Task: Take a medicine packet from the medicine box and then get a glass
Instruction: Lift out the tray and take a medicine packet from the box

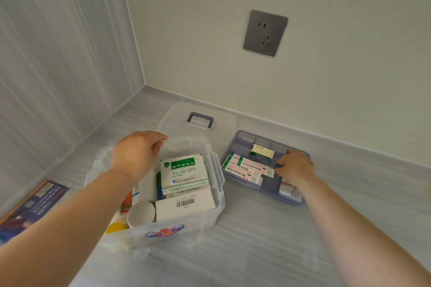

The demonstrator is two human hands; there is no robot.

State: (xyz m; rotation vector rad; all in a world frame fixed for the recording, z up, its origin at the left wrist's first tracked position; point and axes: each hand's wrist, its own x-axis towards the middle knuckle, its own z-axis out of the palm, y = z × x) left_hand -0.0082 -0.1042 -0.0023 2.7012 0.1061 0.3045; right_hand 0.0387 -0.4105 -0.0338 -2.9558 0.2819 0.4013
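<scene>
While the open medicine box (pixel 186 223) holds green-and-white medicine packets (pixel 184 171), the left hand (pixel 137 154) curls loosely above its rim, holding nothing. The right hand (pixel 295 165) grips the divided tray (pixel 235 144) of plasters (pixel 247 168).

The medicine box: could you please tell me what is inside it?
Inside the medicine box: a stack of packets, green-labelled on top, a white carton with a barcode, a white bottle and a yellow cap. Lower layers are covered.
</scene>
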